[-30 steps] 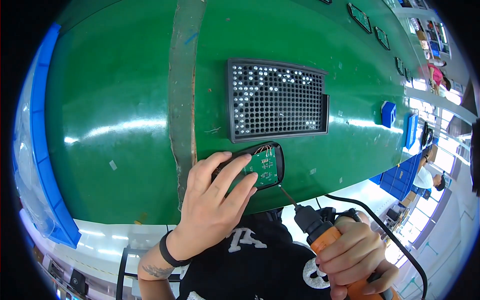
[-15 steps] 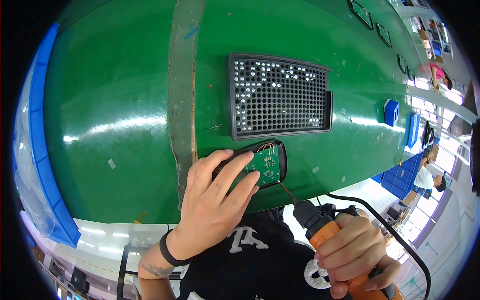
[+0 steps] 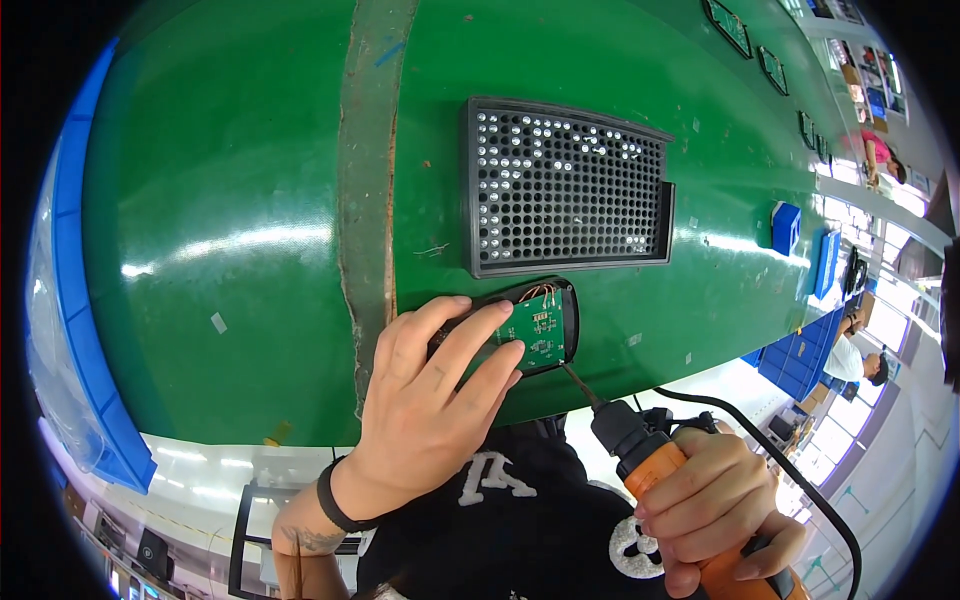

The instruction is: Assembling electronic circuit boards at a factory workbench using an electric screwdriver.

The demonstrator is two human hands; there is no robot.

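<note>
Black top [image 3: 550, 545] worn, white fuzzy patches [image 3: 640, 568] seen on front. Black band [image 3: 331, 503] worn around left wrist [image 3: 362, 487]. Dark tattoo [image 3: 312, 540] inked on left forearm [image 3: 322, 568].

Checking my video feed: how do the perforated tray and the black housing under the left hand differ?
The perforated tray is larger than the housing. The tray's corners are squarish, the housing's rounded. Some tray holes hold silvery pieces; the housing holds a green circuit board. Both are dark and have raised rims.
</note>
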